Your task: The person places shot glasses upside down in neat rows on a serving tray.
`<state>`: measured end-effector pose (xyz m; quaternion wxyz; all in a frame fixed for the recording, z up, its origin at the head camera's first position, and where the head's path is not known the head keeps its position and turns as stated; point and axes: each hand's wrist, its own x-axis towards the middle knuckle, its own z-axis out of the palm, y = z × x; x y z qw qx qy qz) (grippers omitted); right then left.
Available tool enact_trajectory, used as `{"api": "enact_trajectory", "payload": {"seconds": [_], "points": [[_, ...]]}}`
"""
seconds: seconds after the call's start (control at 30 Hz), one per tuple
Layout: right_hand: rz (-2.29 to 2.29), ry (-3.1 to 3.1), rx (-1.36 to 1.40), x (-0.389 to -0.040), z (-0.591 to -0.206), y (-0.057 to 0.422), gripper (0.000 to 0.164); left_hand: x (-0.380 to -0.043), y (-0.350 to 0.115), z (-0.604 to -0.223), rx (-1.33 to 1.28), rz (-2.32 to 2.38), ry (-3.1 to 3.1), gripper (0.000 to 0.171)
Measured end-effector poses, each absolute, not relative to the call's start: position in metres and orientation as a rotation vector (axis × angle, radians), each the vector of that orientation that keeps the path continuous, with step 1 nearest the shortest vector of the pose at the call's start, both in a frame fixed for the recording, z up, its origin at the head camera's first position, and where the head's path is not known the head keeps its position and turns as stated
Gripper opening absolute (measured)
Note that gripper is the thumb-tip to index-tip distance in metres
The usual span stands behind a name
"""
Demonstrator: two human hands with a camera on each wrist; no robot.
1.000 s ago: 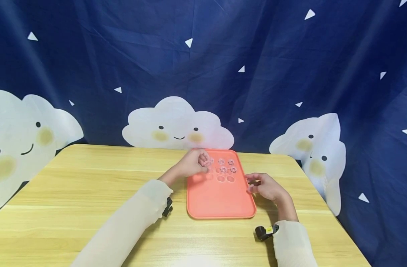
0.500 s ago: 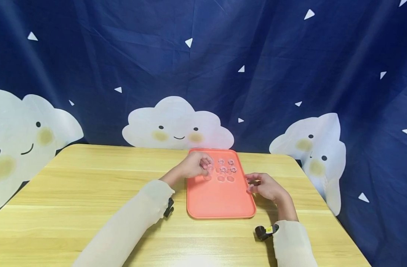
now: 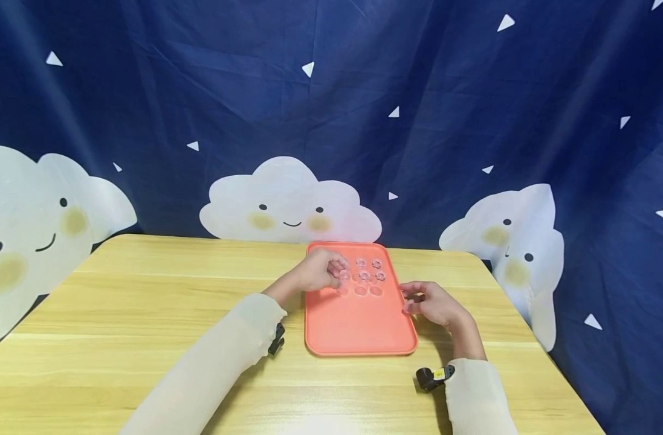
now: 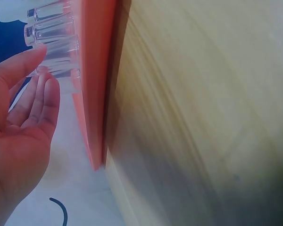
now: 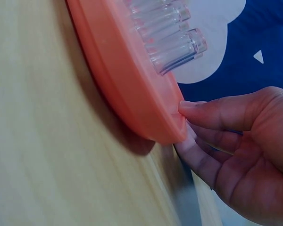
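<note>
Several small clear cups (image 3: 364,277) stand in rows on the coral tray (image 3: 358,329). My left hand (image 3: 320,270) reaches over the tray's left side and pinches the upper end of the front-left clear cup (image 4: 61,61) between thumb and fingertips. In the left wrist view that cup's lower end is right at the tray surface. My fingers partly hide it in the head view. At the tray's right edge my right hand (image 3: 431,302) grips the rim (image 5: 177,125), thumb over the top and fingers beneath.
The tray lies near the far edge of a light wooden table (image 3: 146,338). Behind the table hangs a dark blue curtain (image 3: 342,121) with clouds and white triangles. Each sleeve carries a small black camera (image 3: 431,377) at the wrist.
My left hand has moved slightly right and toward me, and the cup it holds has come down in the front row. My right hand has stayed at the tray's rim.
</note>
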<state>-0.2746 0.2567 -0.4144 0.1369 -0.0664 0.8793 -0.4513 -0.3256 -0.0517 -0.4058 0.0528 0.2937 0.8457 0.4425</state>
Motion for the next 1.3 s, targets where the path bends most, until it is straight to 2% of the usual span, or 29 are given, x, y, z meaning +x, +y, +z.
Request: {"api": "enact_trajectory", "payload": {"seconds": [0.63, 0.97, 1.3], "points": [[-1.281, 2.558, -0.208, -0.275, -0.414, 0.254, 0.049, -0.323, -0.058, -0.404, 0.825, 1.366, 2.58, 0.041], [-1.282, 2.55, -0.211, -0.273, -0.413, 0.256, 0.05, -0.321, -0.09, -0.396, 0.825, 1.331, 2.653, 0.035], [-1.283, 2.549, -0.216, -0.269, -0.417, 0.261, 0.051, -0.304, -0.134, -0.395, 0.74, 1.348, 2.738, 0.027]]}}
